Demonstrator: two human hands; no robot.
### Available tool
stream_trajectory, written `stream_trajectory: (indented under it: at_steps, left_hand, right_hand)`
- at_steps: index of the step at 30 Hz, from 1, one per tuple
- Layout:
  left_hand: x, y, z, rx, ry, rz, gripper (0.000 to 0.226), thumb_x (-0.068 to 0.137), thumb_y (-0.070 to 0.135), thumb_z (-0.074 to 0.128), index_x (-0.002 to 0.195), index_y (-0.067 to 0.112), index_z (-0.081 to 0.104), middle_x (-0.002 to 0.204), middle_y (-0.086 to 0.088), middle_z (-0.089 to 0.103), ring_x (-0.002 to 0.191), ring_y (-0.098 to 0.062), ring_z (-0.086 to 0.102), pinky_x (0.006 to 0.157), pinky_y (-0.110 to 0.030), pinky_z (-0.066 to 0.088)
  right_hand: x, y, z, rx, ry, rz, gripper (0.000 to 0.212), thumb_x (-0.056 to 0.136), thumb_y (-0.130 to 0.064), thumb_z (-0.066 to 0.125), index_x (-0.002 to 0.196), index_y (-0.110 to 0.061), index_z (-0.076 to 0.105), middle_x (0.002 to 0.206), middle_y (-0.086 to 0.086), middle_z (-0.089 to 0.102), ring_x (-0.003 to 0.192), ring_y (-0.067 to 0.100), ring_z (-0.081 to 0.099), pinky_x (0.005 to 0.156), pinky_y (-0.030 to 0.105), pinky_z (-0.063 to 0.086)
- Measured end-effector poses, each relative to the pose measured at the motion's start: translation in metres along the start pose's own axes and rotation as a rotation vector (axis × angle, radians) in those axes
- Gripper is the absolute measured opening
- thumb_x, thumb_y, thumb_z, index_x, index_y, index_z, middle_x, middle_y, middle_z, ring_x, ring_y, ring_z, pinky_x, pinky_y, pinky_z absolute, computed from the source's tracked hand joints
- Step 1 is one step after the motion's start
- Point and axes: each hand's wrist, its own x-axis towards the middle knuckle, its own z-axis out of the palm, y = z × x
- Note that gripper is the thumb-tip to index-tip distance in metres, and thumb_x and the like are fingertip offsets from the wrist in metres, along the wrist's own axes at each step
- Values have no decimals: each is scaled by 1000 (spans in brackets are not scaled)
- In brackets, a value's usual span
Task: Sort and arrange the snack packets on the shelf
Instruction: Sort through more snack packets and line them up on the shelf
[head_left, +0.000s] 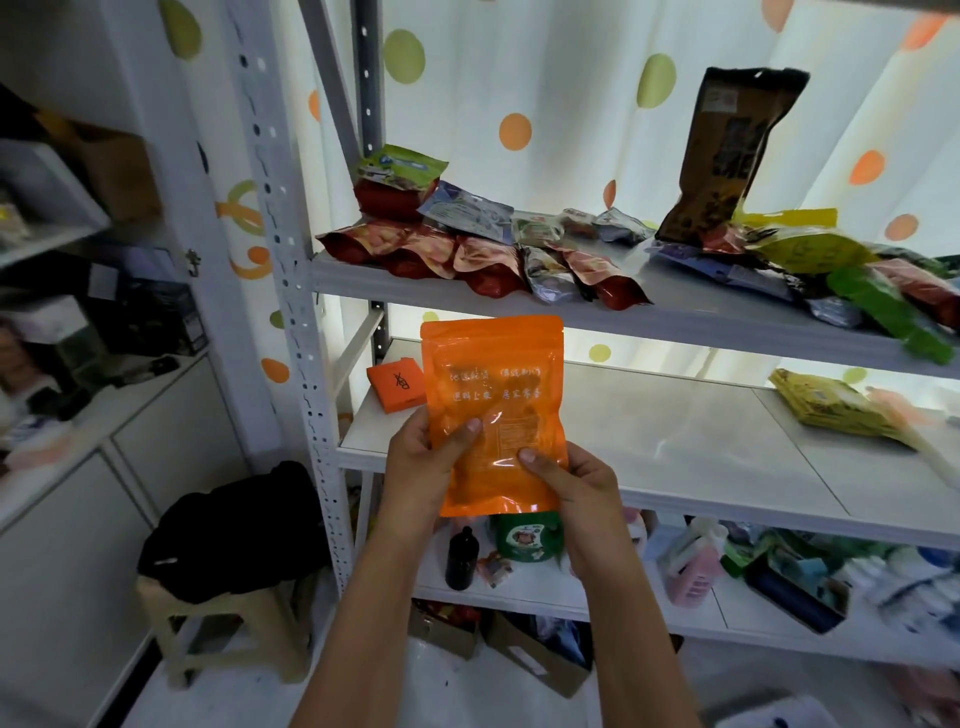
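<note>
An orange packet (493, 410) was held upright in front of the white shelf (675, 322), level with its middle tier, by both hands. The left hand (426, 462) was closed on the packet's lower left edge, its thumb pressed flat on the front face. The right hand (576, 483) gripped the lower right corner, thumb likewise on the front; the fingers of both hands were hidden behind the packet. On the upper tier, a heap of red packets (441, 254) lay at the left, mixed with silver ones, and a tall dark packet (727, 150) stood upright further right beside yellow and green packets (841, 270). On the middle tier, a small orange box (397, 389) lay at the far left, just behind the held packet, and a yellow packet (831, 405) lay well apart at the right.
</note>
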Motion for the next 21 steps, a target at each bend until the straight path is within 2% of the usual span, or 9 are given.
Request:
stream_trajectory:
  at_steps: [3, 5, 7, 9, 12, 15, 18, 20, 21]
  left_hand:
    - [4, -10, 3, 206, 244, 100, 44, 80, 39, 76, 115, 32, 50, 112, 11, 61, 101, -13, 62, 81, -40, 56]
    - [6, -15, 4, 362, 322, 159, 37, 79, 46, 74, 105, 36, 51, 110, 11, 59, 100, -12, 59, 81, -45, 55]
    - [8, -17, 3, 410, 257, 185, 26, 79, 50, 69, 97, 39, 54, 108, 12, 61, 103, -11, 58, 84, -48, 54]
    - [9, -17, 1, 382, 168, 177, 17, 86, 42, 67, 100, 37, 60, 111, 12, 63, 109, -10, 56, 92, -47, 51]
    - [4, -8, 1, 141, -16, 67, 29, 91, 39, 61, 118, 29, 62, 118, 11, 66, 115, -11, 60, 98, -43, 51]
    - [-1, -3, 1, -39, -135, -44, 40, 86, 50, 57, 121, 31, 64, 119, 5, 69, 114, -18, 64, 97, -44, 52]
    - [-2, -5, -4, -2, -181, -92, 44, 74, 67, 64, 109, 41, 67, 112, 0, 72, 105, -30, 68, 97, -56, 49]
    - [-1, -8, -6, 58, -219, -102, 45, 71, 73, 65, 107, 46, 65, 108, -3, 73, 103, -37, 67, 96, -61, 47]
    - [-1, -9, -6, 91, -207, -101, 38, 76, 71, 62, 106, 47, 65, 105, -2, 74, 103, -34, 67, 96, -60, 48]
  right_hand:
    - [4, 0, 8, 4, 21, -32, 24, 85, -19, 73, 109, -16, 71, 104, 4, 76, 97, 26, 72, 88, 46, 58]
    - [5, 0, 13, -18, 27, -60, 22, 86, -17, 72, 108, -19, 70, 102, 1, 76, 95, 22, 73, 83, 38, 59]
    - [6, 0, 16, -34, 10, -81, 20, 86, -15, 71, 106, -19, 70, 100, 1, 76, 93, 20, 73, 79, 32, 59]
    - [7, -1, 19, -64, -27, -106, 20, 88, -10, 69, 106, -16, 70, 100, 2, 75, 94, 19, 72, 79, 29, 58]
    - [8, 0, 22, -121, -90, -136, 24, 89, -3, 63, 105, -18, 72, 101, 2, 74, 97, 18, 69, 83, 28, 57]
    - [9, 2, 25, -146, -104, -137, 34, 83, -1, 55, 106, -19, 73, 108, -1, 71, 99, 12, 65, 76, 18, 55]
    - [11, 0, 26, -105, -110, -113, 42, 71, 0, 46, 101, -8, 75, 118, -7, 68, 98, -7, 63, 70, 10, 50]
    - [12, 1, 27, -103, -100, -135, 37, 74, 2, 46, 97, -3, 75, 118, -5, 69, 102, -4, 63, 73, 8, 49]
    - [13, 3, 27, -117, -64, -147, 34, 80, 5, 47, 95, -4, 76, 114, -4, 70, 103, 1, 64, 73, 9, 49]
